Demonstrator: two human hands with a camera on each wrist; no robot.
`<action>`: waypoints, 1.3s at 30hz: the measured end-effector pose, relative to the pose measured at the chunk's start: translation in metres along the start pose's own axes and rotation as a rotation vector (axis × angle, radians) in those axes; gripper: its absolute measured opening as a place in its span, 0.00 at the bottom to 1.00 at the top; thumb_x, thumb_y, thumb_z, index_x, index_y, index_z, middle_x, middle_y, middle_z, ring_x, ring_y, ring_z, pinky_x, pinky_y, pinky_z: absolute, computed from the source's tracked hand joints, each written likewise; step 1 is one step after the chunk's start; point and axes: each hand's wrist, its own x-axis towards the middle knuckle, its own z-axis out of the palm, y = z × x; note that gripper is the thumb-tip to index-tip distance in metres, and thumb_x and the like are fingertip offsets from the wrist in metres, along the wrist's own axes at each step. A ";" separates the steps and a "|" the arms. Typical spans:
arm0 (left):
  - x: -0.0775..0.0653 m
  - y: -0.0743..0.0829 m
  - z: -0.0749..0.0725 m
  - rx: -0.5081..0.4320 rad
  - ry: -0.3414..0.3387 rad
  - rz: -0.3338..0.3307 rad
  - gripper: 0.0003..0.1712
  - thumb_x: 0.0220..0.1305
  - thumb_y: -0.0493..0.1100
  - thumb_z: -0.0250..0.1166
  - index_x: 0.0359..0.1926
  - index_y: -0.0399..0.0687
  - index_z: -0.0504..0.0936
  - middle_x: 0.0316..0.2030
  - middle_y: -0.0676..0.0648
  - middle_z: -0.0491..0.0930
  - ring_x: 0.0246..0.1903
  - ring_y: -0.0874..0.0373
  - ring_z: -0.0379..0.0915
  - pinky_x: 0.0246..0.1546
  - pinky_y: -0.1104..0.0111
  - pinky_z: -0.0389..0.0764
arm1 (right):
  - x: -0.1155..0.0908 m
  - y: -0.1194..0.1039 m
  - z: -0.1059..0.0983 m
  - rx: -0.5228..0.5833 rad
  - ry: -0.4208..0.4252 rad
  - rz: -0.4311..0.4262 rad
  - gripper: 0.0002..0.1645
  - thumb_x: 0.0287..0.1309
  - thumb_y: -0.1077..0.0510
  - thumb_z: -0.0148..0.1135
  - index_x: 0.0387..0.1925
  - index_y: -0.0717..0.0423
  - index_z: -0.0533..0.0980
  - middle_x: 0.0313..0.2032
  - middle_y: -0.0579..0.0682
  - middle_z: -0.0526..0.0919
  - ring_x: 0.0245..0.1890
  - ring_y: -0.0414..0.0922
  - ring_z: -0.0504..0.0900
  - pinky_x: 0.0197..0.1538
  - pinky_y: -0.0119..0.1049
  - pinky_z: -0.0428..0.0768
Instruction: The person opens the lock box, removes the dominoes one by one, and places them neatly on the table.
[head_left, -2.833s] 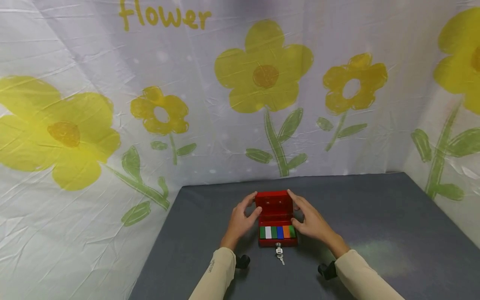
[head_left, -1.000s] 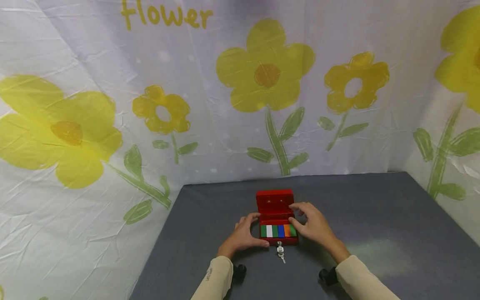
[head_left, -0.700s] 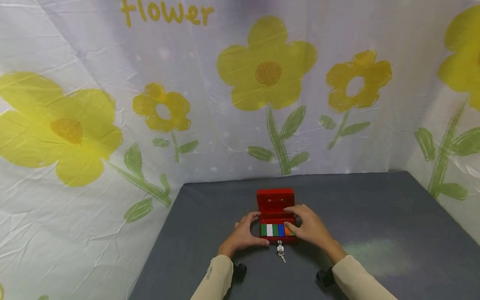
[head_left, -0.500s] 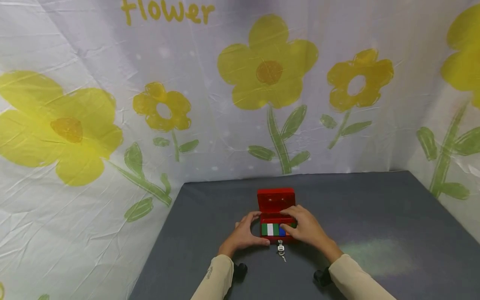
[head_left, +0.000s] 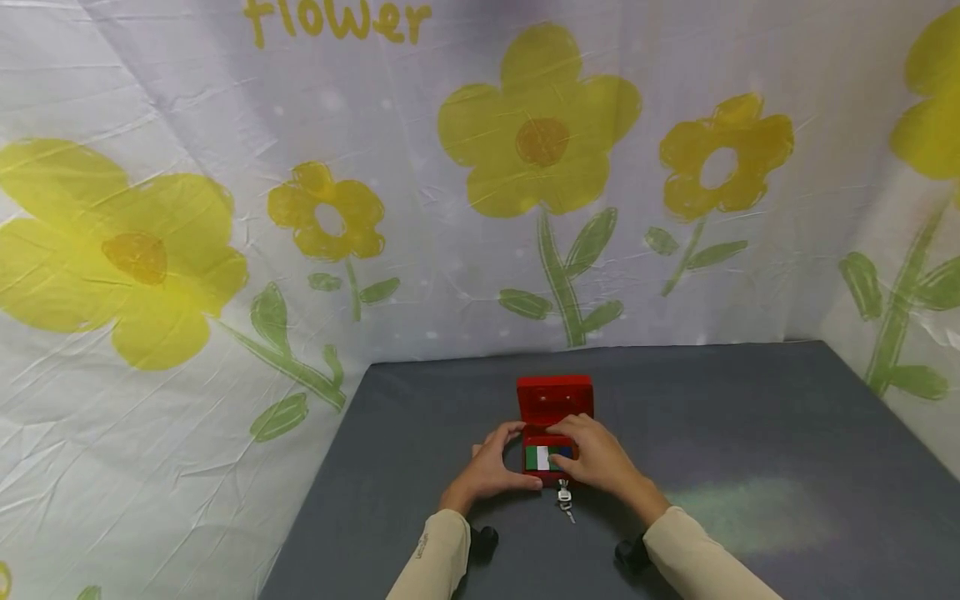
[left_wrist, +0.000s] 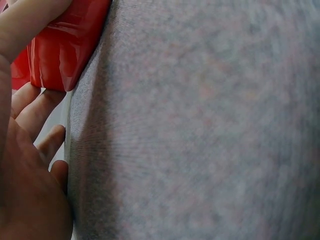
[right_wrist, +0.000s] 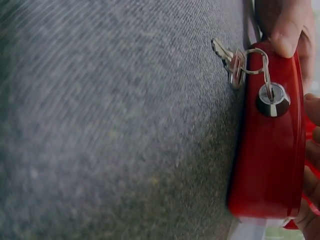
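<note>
A small red cash box stands on the dark table with its lid raised. My left hand grips the box's left side, thumb at the front and fingers at the back corner; in the left wrist view these fingers touch the red wall. Coloured blocks fill the tray in a row. My right hand spans the tray from the right, covering the right-hand blocks, thumb over the blocks near the middle. Whether it touches them is hidden. A key sits in the front lock, and another key hangs from its ring.
The dark grey tabletop extends around the box, widest to the right. A white sheet printed with yellow flowers rises behind and on both sides. Black wrist devices hang below the sleeves.
Both hands have left the raised lid. My left hand has come down onto the box's left side. My right hand has slid leftward over the blocks, covering more of them.
</note>
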 end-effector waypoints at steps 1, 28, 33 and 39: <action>0.000 0.000 0.000 -0.001 0.000 0.003 0.56 0.44 0.64 0.82 0.72 0.64 0.64 0.73 0.49 0.69 0.65 0.45 0.57 0.59 0.44 0.66 | 0.000 -0.001 0.000 0.000 -0.001 0.002 0.25 0.53 0.53 0.78 0.53 0.55 0.84 0.46 0.47 0.87 0.44 0.45 0.81 0.49 0.45 0.82; 0.000 -0.002 0.001 -0.002 0.007 0.014 0.54 0.46 0.62 0.82 0.72 0.71 0.64 0.72 0.52 0.69 0.63 0.47 0.57 0.59 0.45 0.67 | 0.015 -0.006 0.016 -0.012 -0.102 0.021 0.24 0.51 0.52 0.78 0.50 0.54 0.85 0.45 0.48 0.88 0.42 0.46 0.80 0.47 0.46 0.80; 0.000 -0.002 0.002 -0.008 0.007 0.012 0.54 0.45 0.62 0.82 0.72 0.72 0.64 0.72 0.52 0.69 0.63 0.47 0.57 0.60 0.46 0.66 | 0.017 -0.009 0.015 0.008 -0.124 0.032 0.22 0.51 0.54 0.78 0.48 0.55 0.85 0.45 0.49 0.88 0.43 0.48 0.80 0.48 0.46 0.80; 0.000 -0.004 0.002 -0.002 0.011 0.017 0.54 0.45 0.62 0.82 0.72 0.71 0.64 0.72 0.53 0.69 0.62 0.48 0.57 0.58 0.49 0.66 | 0.020 -0.013 0.016 0.013 -0.152 0.037 0.21 0.50 0.56 0.77 0.47 0.56 0.85 0.45 0.50 0.88 0.42 0.48 0.80 0.47 0.46 0.79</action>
